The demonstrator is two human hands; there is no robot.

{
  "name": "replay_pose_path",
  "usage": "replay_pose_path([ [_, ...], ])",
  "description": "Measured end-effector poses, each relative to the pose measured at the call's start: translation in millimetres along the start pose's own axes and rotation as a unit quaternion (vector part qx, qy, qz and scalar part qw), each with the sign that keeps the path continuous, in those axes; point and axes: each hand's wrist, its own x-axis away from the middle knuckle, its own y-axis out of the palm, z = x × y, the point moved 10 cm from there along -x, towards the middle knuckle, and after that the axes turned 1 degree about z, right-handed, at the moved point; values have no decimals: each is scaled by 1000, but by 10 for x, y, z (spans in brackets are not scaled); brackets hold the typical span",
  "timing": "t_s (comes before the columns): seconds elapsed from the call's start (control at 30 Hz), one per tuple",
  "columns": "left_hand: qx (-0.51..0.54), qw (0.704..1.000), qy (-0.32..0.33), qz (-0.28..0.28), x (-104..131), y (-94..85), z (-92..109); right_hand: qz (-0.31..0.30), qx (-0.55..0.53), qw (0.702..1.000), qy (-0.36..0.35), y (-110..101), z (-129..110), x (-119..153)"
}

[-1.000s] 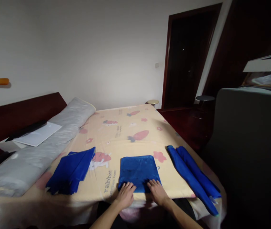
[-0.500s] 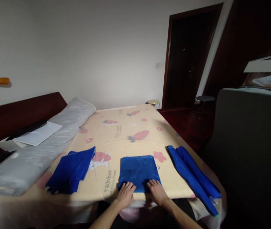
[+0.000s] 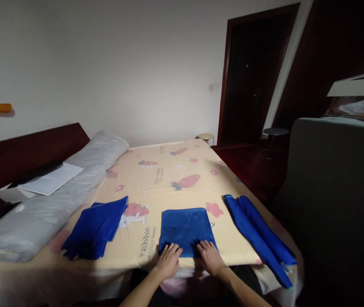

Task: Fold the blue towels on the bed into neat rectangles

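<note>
A blue cloth [image 3: 186, 228], folded into a rough square, lies flat near the bed's front edge. My left hand [image 3: 169, 259] rests on its near left corner, palm down, fingers slightly bent and apart. On the near right corner lies my right hand [image 3: 212, 256], likewise palm down with fingers apart. Both hands press on the cloth from above; their undersides are hidden. To the left is a second blue cloth [image 3: 97, 228], loosely folded with uneven edges. Two long rolled or narrowly folded blue cloths [image 3: 258, 234] lie side by side on the right, their near ends by the bed's edge.
The cloths lie on a yellow bedsheet [image 3: 156, 192] with carrot and flower prints. A long grey pillow [image 3: 82, 170] runs along the dark headboard [image 3: 41, 143], bearing a white flat object [image 3: 52, 179]. A dark grey panel [image 3: 335, 183] stands right of the bed; two stools are farther back.
</note>
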Motion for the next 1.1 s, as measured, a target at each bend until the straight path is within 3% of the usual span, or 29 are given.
replay_pose_path([
  [1.1, 8, 1000, -1, 9, -5, 44, -31, -3, 5, 1000, 8, 23, 14, 5],
])
